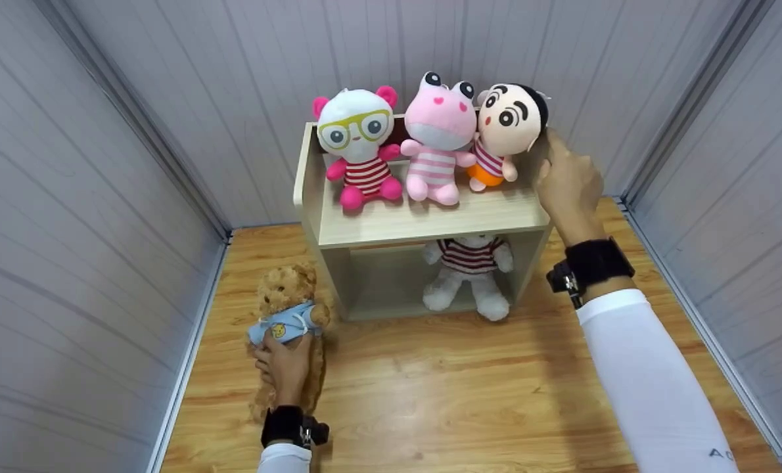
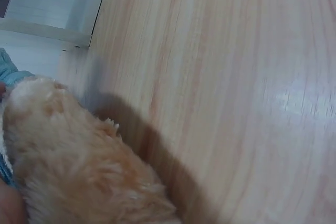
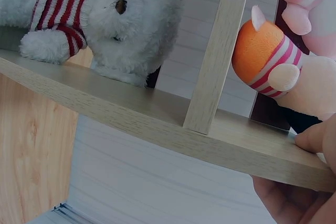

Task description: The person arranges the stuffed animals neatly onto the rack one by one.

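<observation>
My left hand point(image 1: 286, 361) grips a brown teddy bear point(image 1: 288, 289) in a light-blue top around its middle, beside the shelf's left side. In the left wrist view the bear's fur point(image 2: 79, 156) fills the lower left. My right hand point(image 1: 572, 184) holds the top of the right side panel point(image 3: 252, 153) of a small wooden shelf point(image 1: 430, 226), thumb inside and fingers outside. Close to that hand sits a black-haired doll point(image 1: 512, 121) in a striped top and orange shorts. A pink frog plush point(image 1: 440, 125) and a panda plush with yellow glasses point(image 1: 358, 138) sit beside it on the upper board.
A white plush bear point(image 1: 470, 263) in a red-striped sweater sits at the right of the lower compartment, its legs over the front edge. Wood flooring point(image 1: 430, 387) spreads before the shelf. Pale panel walls stand at the left point(image 1: 69, 217), right point(image 1: 733, 197) and back point(image 1: 266, 98).
</observation>
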A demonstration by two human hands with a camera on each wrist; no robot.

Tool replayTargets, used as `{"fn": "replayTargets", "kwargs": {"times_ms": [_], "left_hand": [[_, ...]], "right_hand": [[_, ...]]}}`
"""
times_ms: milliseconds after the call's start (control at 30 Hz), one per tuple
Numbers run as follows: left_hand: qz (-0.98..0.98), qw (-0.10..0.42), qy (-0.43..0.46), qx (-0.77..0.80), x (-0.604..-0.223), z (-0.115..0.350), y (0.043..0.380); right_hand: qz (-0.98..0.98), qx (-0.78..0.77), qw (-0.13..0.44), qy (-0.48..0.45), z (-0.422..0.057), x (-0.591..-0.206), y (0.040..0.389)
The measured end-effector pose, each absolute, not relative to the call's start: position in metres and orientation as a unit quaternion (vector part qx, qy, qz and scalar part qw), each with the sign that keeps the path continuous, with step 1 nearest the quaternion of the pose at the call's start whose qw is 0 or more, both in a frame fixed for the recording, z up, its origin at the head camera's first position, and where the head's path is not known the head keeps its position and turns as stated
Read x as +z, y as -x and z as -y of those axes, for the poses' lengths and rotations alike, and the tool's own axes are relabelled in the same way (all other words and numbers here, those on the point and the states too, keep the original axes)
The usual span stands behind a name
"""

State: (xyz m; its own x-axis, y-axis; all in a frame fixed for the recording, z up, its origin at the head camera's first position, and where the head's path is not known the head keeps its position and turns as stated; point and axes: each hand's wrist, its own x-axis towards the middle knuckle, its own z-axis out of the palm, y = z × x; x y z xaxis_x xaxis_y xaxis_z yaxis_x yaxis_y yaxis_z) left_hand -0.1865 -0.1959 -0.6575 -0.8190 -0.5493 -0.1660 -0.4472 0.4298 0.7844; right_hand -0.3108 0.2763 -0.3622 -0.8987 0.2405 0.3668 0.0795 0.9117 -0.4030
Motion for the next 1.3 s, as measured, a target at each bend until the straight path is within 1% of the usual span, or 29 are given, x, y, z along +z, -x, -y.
{"fn": "replayTargets", "kwargs": {"times_ms": [233,567,800,1067,1300], "left_hand": [[0.837,0.031,-0.305,-0.453,-0.6571,0.1958,0.1882],[0.836,0.042,-0.305,-0.453,-0.6587,0.1936,0.1880],[0.844,0.034,-0.297,-0.446,-0.6612,0.1929,0.1855],[0.845,0.059,-0.300,-0.439,-0.6647,0.1912,0.1862],[0.827,0.073,-0.316,-0.459,-0.6668,0.1899,0.1834]], "right_hand": [[0.955,0.193,0.211,0.082,-0.2758,-0.3618,0.3107],[0.957,0.193,0.200,0.083,-0.2774,-0.3611,0.3107],[0.957,0.198,0.198,0.081,-0.2769,-0.3615,0.3108],[0.953,0.200,0.213,0.077,-0.2764,-0.3618,0.3101],[0.954,0.199,0.211,0.077,-0.2765,-0.3617,0.3104]]}}
